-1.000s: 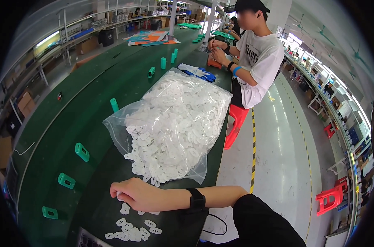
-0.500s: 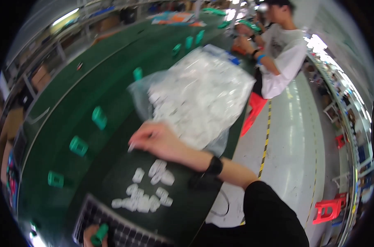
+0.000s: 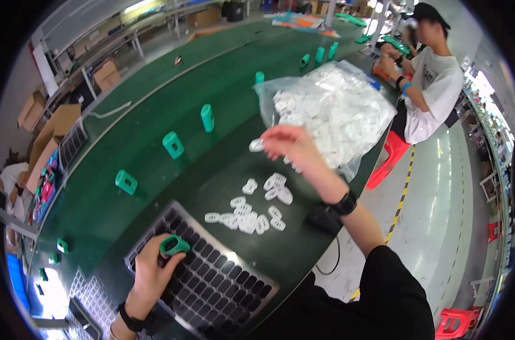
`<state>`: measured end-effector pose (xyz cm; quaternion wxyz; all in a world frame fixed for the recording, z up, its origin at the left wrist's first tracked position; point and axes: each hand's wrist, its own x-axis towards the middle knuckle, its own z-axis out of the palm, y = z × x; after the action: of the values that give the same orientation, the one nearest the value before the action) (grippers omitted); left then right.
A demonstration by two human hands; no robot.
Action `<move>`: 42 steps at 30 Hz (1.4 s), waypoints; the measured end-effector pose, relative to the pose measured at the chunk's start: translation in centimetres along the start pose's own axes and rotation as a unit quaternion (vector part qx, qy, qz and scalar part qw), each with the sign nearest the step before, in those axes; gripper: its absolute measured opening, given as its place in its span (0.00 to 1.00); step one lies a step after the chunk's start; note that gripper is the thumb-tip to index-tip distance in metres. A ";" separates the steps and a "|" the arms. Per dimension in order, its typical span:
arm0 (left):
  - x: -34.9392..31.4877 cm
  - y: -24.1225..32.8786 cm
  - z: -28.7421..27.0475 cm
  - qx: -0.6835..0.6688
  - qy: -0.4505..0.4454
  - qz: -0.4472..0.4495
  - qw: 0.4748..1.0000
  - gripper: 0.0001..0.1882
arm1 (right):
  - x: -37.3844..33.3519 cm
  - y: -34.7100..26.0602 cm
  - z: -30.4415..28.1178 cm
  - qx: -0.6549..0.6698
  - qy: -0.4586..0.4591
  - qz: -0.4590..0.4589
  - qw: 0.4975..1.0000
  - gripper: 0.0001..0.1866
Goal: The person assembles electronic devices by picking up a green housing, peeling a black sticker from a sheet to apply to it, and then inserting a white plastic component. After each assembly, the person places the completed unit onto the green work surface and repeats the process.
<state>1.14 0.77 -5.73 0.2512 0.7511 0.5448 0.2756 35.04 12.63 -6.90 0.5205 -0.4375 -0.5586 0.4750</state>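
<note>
Left hand [image 3: 151, 265]: over the bench [image 3: 149, 127], thumb and fingers closed in a firm grip, back of hand outward. Left forearm [image 3: 121, 327]: only a short stretch visible. Right arm [image 3: 362, 226]: black sleeve, elbow bent, bare forearm crossing the bench's near edge. Right hand [image 3: 291, 146]: raised above the bench, fingers curled, tips pinched. Hands well apart.

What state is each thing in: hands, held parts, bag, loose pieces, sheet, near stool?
Left hand: closed on a casing.
Green casing: held above the sheet.
Right hand: pinching a piece.
White piece: held, raised off the table.
Clear bag: bulging with white pieces.
Loose white pieces: scattered, some overlapping.
Sheet with dark ovals: lying flat, partly covered.
Red stool: occupied.
</note>
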 end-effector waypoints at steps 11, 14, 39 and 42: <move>0.5 -0.9 3.4 -0.039 0.050 0.143 0.988 0.17 | -6.5 -2.5 13.8 -0.107 -0.270 -0.244 0.925 0.03; 0.5 -1.4 3.3 -0.053 0.050 0.142 0.987 0.16 | -6.9 -2.5 15.0 -0.116 -0.266 -0.244 0.926 0.03; 0.1 -1.2 3.9 -0.023 0.052 0.124 0.991 0.15 | -6.5 -3.9 13.0 -0.426 -0.301 -0.389 0.759 0.05; 0.1 -0.9 4.1 -0.024 0.052 0.112 0.992 0.16 | -7.7 -4.4 13.3 -0.476 -0.271 -0.381 0.744 0.05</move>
<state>3.37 0.78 -9.23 0.2083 0.7856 0.4631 0.3534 22.41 3.31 -3.95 0.2086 -0.2315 -0.9502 0.0077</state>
